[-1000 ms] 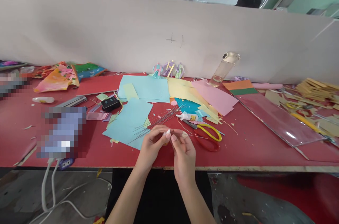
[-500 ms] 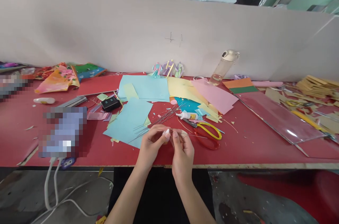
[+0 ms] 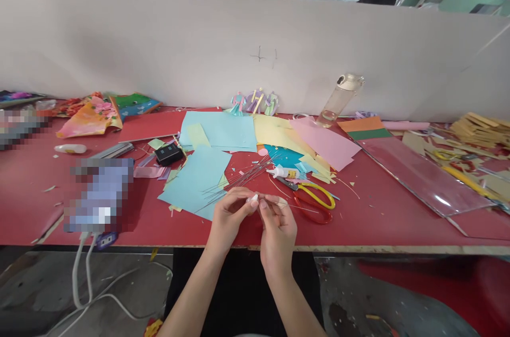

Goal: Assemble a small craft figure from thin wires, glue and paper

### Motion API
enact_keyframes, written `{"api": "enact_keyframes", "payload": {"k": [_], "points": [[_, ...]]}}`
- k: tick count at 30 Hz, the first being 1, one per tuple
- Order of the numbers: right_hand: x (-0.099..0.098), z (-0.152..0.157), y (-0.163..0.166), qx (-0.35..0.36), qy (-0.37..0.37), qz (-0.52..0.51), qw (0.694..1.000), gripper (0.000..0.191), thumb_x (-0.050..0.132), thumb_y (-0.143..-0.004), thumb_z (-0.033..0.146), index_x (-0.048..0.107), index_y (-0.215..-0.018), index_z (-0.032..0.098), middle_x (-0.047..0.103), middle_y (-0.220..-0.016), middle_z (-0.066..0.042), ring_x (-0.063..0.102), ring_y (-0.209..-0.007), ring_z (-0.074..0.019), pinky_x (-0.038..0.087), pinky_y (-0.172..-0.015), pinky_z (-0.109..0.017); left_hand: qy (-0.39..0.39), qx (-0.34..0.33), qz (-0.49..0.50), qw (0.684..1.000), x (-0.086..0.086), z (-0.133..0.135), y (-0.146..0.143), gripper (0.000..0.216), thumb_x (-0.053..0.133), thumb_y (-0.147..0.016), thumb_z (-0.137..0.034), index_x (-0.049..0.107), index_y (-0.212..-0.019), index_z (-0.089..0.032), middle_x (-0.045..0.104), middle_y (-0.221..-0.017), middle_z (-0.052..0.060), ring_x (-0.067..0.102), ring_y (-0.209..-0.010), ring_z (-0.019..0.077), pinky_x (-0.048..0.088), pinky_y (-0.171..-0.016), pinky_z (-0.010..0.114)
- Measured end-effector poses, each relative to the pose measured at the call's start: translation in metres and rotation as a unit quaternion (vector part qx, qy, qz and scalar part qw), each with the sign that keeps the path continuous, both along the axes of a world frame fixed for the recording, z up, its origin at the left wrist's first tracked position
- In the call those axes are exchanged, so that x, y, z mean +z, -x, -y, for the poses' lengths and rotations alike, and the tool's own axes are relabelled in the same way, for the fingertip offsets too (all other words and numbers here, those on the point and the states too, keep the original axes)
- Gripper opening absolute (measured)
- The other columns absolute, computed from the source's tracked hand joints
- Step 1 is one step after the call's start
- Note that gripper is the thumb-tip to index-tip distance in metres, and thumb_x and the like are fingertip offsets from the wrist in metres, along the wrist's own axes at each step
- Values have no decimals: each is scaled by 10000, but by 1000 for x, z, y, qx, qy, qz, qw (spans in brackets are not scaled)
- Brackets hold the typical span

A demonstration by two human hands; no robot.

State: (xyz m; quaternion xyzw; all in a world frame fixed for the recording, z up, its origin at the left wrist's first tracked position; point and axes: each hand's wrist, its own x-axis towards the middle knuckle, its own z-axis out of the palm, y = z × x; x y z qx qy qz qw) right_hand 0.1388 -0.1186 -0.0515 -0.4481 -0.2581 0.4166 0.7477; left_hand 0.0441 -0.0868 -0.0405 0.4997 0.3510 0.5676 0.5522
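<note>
My left hand [image 3: 231, 215] and my right hand [image 3: 279, 225] meet over the near edge of the red table [image 3: 378, 220]. Both pinch a small pale paper piece [image 3: 281, 202] on a thin wire [image 3: 306, 209] that sticks out to the right. Just beyond my fingers lie a bundle of thin wires [image 3: 243, 177], a light blue sheet [image 3: 199, 177], a small glue bottle [image 3: 285, 172] and yellow-and-red-handled scissors [image 3: 314, 200].
Yellow [image 3: 274, 132] and pink [image 3: 324, 143] sheets lie behind. Finished paper tassels [image 3: 255, 103] and a clear bottle [image 3: 338, 100] lean on the white partition. A black box [image 3: 169, 153], a clear plastic sheet [image 3: 418, 177], card strips [image 3: 478, 129], cables [image 3: 83, 284].
My hands stay together at the table edge, fingers shifting slightly on the small piece. The view has drifted a little.
</note>
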Motion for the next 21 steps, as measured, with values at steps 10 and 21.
{"api": "enact_keyframes", "payload": {"k": [10, 21], "points": [[3, -1, 6, -13, 22, -32, 999, 231, 814, -756, 319, 671, -878, 186, 760, -901, -58, 734, -903, -221, 594, -793, -344, 32, -9, 25, 999, -2, 0, 0, 97, 761, -815, -277, 754, -858, -190, 628, -943, 62, 598, -884, 185, 506, -692, 257], [5, -1, 4, -13, 29, -4, 999, 235, 803, -771, 320, 655, -892, 184, 751, -930, -65, 723, -937, -231, 587, -820, -364, 75, -19, 60, 995, 3, 6, 3, 127, 765, -816, -268, 712, -909, -199, 669, -890, 18, 597, -743, 123, 509, -717, 248]]}}
